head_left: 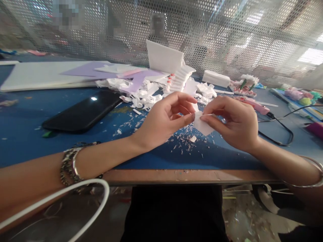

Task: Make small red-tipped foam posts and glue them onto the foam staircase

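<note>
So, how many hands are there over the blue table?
2. The left hand is at the left edge of the small white piece; the right hand pinches that piece from the other side. No other hand shows there, and neither is hidden.

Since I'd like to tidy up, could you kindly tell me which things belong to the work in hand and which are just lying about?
In hand:
- white piece, pinched in the fingers
- probably ridged white stack

Apparently lying about:
- black phone
- white scraps
- purple item, far right
</note>
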The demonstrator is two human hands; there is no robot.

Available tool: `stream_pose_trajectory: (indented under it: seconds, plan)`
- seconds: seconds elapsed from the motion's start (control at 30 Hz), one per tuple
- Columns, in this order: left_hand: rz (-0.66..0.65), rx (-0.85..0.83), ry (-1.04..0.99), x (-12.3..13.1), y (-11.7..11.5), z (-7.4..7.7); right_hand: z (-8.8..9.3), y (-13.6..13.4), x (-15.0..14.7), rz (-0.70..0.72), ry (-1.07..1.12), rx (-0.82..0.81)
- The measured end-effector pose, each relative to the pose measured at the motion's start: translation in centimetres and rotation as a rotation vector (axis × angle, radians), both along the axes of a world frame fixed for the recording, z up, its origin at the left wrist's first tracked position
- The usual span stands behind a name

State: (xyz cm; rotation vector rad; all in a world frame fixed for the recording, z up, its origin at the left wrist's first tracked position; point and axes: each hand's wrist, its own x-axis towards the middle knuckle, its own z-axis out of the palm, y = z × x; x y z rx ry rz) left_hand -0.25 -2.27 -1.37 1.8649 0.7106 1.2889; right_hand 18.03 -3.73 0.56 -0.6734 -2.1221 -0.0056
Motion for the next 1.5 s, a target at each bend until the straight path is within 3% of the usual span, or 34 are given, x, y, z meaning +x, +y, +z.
stream_pose_trajectory:
  seconds: [0.27,0.47,0.73,0.9,1.13,1.5]
  plan:
    - [0.021,-0.047,0.082,0.2,-0.8,0.6,-0.3,0.4,0.2,-0.070,0.007,0.049]
    - [-0.022,0.070,0.135,0.0,-0.8,0.5,-0.3,0.7,0.3,-0.069,0.030,0.055]
    - [-0.036,0.145,0.206,-0.2,-0.6,0.3,-0.6,0.9,0.3,0.001,0.027,-0.147]
    - [-0.033,0.006,0.149,0.0,-0.4,0.4,-0.7,0.8,0.4,0.058,0.072,-0.161]
    - [0.023,-0.121,0.112,-0.2,0.1,0.4,-0.2,0.6,0.6,0.079,-0.082,0.099]
    - [-0.043,-0.161,0.117,-0.3,0.2,0.3,0.5,0.4,1.2,-0.017,-0.245,0.260]
